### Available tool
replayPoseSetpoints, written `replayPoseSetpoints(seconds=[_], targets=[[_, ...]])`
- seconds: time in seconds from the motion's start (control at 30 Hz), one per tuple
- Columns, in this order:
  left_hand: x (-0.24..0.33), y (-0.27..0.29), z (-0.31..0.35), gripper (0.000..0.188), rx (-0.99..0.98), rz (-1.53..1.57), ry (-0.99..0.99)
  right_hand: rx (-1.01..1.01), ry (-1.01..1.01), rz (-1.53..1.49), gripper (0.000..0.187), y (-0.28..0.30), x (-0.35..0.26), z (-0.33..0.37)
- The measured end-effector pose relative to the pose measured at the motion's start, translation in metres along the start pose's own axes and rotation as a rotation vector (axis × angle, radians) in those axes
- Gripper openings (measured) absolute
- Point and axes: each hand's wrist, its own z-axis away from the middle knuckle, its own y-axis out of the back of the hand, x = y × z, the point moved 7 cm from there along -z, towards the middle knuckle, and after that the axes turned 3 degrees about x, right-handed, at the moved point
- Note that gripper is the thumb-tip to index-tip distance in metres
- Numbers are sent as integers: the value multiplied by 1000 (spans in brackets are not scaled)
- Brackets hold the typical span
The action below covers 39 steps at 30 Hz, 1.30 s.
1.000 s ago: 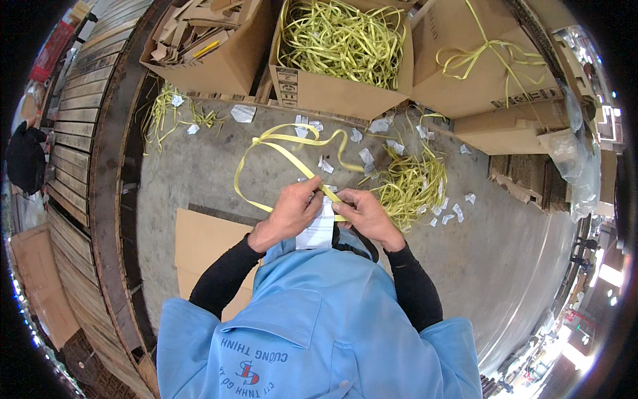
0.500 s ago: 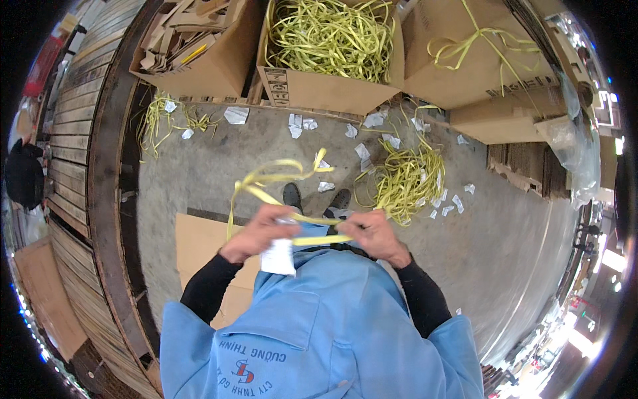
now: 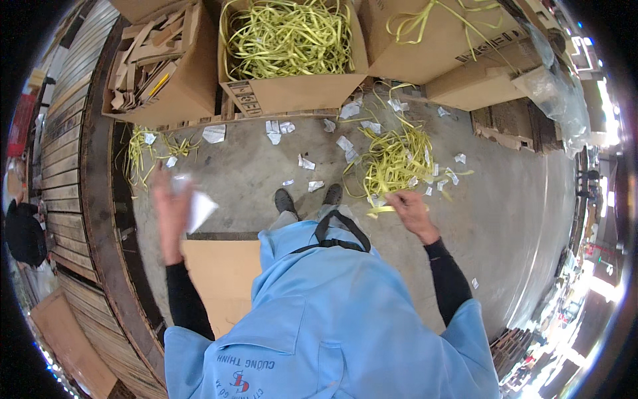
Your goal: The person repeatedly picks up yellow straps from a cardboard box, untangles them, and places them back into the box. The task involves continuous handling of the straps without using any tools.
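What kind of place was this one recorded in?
Probably a warehouse or packing area: cardboard boxes full of yellow strapping, scrap cardboard, and paper scraps littering a concrete floor.

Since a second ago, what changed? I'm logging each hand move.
The hands parted: the left hand swung out left with the white paper; the right hand moved right, holding the yellow strap. The boxes and floor scraps stayed put.
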Motion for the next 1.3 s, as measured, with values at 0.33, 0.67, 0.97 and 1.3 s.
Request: replayPoseSetpoints(seconds=[0.33,0.67,0.97,1.3], targets=[[226,-129,88,51,-836,322,-579,-152,272,-234,35,-75,-156,-16],[-71,256,-53,44,733,229,-362,341,233,178,30,19,45,-15],[-373,244,-117,15,380,-707,164,830,73,452,28,237,117,0],[-394,120,-86,36,285,-310,523,996,383,716,24,435,-143,11]])
